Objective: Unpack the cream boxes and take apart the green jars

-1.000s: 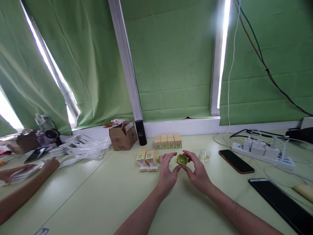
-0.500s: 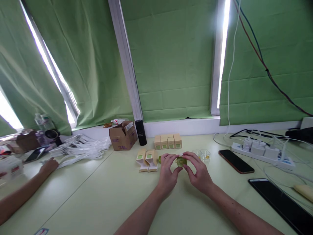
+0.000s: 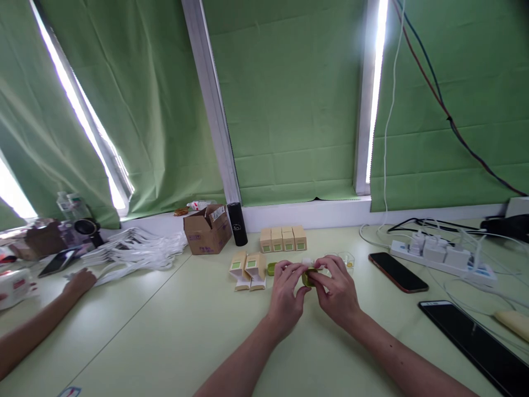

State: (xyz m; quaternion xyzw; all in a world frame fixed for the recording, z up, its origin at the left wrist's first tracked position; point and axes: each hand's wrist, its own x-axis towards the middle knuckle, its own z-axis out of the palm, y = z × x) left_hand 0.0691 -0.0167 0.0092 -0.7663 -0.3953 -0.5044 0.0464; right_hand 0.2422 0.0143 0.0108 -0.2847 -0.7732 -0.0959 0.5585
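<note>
Fingertips of my left hand and my right hand pinch a small olive-green case from both sides, just above the table. Its exact kind is too small to make out, and my fingers cover part of it. Left of my left hand lies a second green piece. Close beside that stand two open beige cartons with green labels and their flaps out. A small whitish piece shows behind the held case. Beyond my right hand sits a clear plastic container, partly hidden.
Several closed beige cartons line up at the back. Left of them are a black cylinder, a cardboard box and white straps. Another person's hand is far left. Phones and a power strip lie right.
The green case has turned in my fingers and shows less of its face. My right fingers have closed further over it. At far left, the other person's hand has shifted slightly.
</note>
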